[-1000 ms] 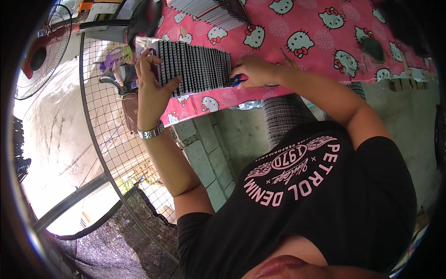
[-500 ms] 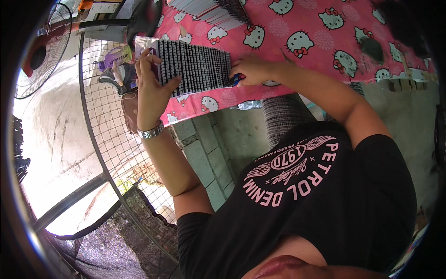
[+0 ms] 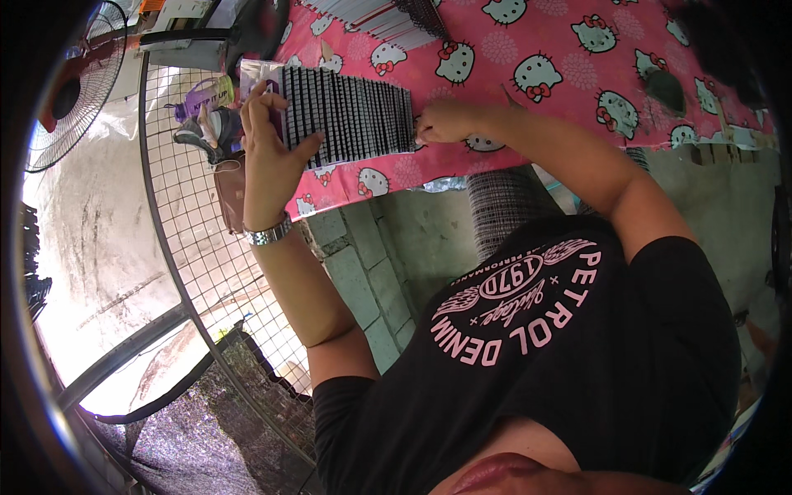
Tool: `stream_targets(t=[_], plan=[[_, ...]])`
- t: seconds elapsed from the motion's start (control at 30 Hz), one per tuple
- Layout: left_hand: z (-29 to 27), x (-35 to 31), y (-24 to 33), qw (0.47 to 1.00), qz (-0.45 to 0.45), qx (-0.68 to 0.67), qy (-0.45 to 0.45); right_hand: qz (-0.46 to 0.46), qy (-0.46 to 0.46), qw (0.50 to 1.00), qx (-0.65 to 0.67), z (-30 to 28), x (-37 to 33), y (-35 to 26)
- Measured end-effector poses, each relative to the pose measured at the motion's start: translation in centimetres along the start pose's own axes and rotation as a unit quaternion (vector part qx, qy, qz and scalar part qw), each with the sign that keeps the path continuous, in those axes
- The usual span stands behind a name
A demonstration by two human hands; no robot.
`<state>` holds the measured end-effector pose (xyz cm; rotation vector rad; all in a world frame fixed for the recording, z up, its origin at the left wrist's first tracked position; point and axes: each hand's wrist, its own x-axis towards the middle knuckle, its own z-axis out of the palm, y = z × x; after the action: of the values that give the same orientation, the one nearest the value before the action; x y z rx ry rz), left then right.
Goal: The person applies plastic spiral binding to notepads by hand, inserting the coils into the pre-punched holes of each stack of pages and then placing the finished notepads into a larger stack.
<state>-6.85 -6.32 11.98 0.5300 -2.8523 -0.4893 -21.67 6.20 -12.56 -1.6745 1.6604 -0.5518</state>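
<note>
Right fingers (image 3: 426, 130) now more curled beside striped stack (image 3: 351, 115), hold unclear; left fingers (image 3: 261, 120) wide against it

Black short-sleeved T-shirt (image 3: 577, 355), pink rounded print (image 3: 513, 290), silver link wristband (image 3: 268, 232)

Tablecloth (image 3: 499, 87) lies open beyond the right hand (image 3: 445, 122); a stack (image 3: 355, 115) blocks leftward.
</note>
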Motion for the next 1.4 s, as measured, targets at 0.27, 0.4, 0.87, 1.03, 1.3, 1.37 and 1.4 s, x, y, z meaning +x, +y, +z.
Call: stream_targets(t=[0.27, 0.4, 0.87, 1.03, 1.3, 1.37, 1.4], plan=[[-0.2, -0.2, 0.1, 1.0, -0.006, 0.025, 0.0, -0.098, 0.082, 0.992, -0.011, -0.6, -1.7, 0.2], [-0.2, -0.3, 0.5, 0.999, -0.037, -0.008, -0.02, -0.06, 0.098, 0.991, -0.075, 0.2, -2.5, -0.6], [-0.3, -0.1, 0.0, 1.0, -0.006, -0.02, -0.005, -0.104, 0.23, 0.963, -0.095, 2.4, -2.5, -0.3], [-0.6, -0.5, -0.7, 1.0, -0.007, -0.019, -0.006, -0.163, 0.264, 0.929, -0.2, 2.5, -2.1, -0.4], [-0.5, -0.2, -0.5, 0.997, -0.051, -0.054, -0.022, -0.183, 0.323, 0.921, -0.118, 3.9, -2.3, 1.0], [-0.4, -0.4, -0.6, 0.998, -0.037, -0.053, -0.017, -0.183, 0.313, 0.925, -0.114, 3.7, -2.4, 1.0], [-0.3, -0.3, -0.6, 0.998, -0.028, -0.053, -0.015, -0.182, 0.31, 0.926, -0.113, 3.6, -2.4, 1.1]])
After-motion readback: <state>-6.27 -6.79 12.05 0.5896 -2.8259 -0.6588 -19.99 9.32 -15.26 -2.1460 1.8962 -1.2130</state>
